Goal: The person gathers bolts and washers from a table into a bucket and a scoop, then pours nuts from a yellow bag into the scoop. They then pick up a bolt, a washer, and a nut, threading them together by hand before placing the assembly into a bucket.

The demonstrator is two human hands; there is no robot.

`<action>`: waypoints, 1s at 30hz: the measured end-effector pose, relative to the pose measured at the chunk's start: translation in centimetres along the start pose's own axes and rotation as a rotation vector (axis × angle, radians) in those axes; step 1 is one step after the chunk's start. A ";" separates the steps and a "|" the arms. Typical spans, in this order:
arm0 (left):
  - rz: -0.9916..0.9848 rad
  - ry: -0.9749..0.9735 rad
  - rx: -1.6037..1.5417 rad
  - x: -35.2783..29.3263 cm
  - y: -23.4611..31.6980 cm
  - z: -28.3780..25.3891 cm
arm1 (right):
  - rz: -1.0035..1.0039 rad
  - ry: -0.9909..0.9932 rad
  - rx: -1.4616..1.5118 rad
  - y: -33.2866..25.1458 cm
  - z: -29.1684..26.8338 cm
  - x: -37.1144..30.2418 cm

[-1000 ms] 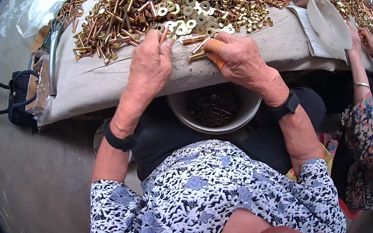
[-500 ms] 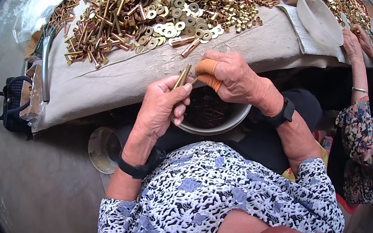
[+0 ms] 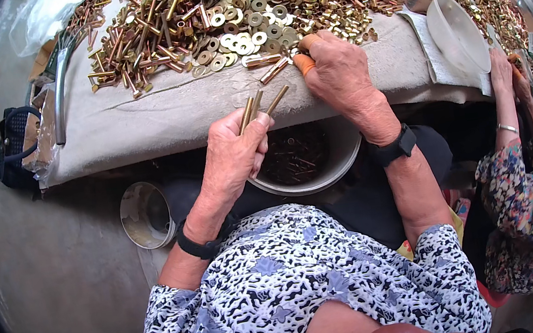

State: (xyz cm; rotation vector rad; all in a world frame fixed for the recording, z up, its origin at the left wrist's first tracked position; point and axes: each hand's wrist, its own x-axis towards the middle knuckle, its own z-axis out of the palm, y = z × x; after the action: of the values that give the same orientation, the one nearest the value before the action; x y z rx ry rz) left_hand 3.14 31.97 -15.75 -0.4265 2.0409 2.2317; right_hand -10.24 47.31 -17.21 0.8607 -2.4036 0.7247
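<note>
My left hand [image 3: 227,155] is closed round three slim brass-coloured bolts [image 3: 248,114], their shafts poking up past the thumb over the table's front edge. The lower ends are hidden in the fingers. At the near side of the metal pile, my right hand [image 3: 343,74] has its thumb and forefinger, both in orange finger covers [image 3: 303,64], pinched among small brass-coloured nuts [image 3: 319,29]. Whatever lies between those fingertips is covered by the hand. Beside them are flat washers [image 3: 242,44] and two copper-coloured sleeve pieces [image 3: 275,70] on the cloth.
The table is draped in a pale cloth [image 3: 138,126]. Below its edge sits a bowl [image 3: 348,168] with dark metal parts inside. An empty-looking tin [image 3: 145,214] stands lower left, a dark bag [image 3: 13,151] beyond. At right, another person's hands [image 3: 501,69] work near a white tub [image 3: 455,31].
My right hand has left the bolts by my left hand and reached forward to the pile. A third shaft now shows separately in my left hand, which stays nearly in place.
</note>
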 end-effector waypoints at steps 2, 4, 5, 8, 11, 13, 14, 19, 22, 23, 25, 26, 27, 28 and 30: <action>0.003 0.028 -0.008 0.0 0.1 0.0 | 0.009 0.042 0.082 0.2 0.1 -0.2; -0.014 0.045 -0.068 0.1 0.3 0.1 | 0.062 0.038 0.173 0.3 -0.1 -0.3; -0.014 0.041 -0.071 0.1 0.2 0.1 | 0.116 0.039 0.261 0.4 -0.2 -0.4; -0.007 0.026 -0.085 0.2 -0.2 0.1 | 0.135 0.072 0.346 0.5 -0.1 -0.8; -0.006 0.010 -0.084 0.1 -0.5 0.2 | 0.130 0.079 0.428 -0.3 -0.9 -1.3; -0.015 0.005 -0.086 0.1 -0.6 0.3 | 0.116 0.051 0.503 -0.8 -1.1 -1.8; -0.014 0.004 -0.086 0.1 -0.6 0.4 | 0.103 0.022 0.578 -1.1 -1.2 -2.1; -0.035 -0.021 -0.120 0.0 -0.6 0.6 | 0.032 0.056 0.636 -1.9 -1.4 -2.9; -0.113 -0.051 -0.234 0.0 -0.5 0.4 | 0.164 -0.042 0.802 -2.3 -1.3 -3.2; -0.113 -0.051 -0.233 0.0 -0.5 0.3 | 0.199 -0.043 0.832 -2.3 -1.1 -3.4; -0.161 -0.086 -0.291 0.0 -0.6 0.2 | 0.235 -0.043 0.861 -2.4 -0.9 -3.5; -0.161 -0.086 -0.291 0.1 -0.6 0.1 | -0.014 0.074 0.686 -2.2 -0.8 -3.2; -0.187 -0.106 -0.325 0.1 -0.6 -0.1 | -0.259 0.187 0.501 -2.2 -0.7 -3.1; -0.211 -0.123 -0.360 0.1 -0.6 -0.2 | -0.261 0.187 0.503 -2.3 -0.5 -3.2; -0.205 -0.108 -0.362 -0.1 -0.6 -0.3 | -0.339 0.150 0.531 -2.6 -0.2 -3.5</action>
State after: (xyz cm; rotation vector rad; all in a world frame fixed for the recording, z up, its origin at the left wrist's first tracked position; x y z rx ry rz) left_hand 3.41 31.77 -16.37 -0.5035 1.4680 2.4328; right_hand -6.04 47.15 -18.33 1.3255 -1.8835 1.2586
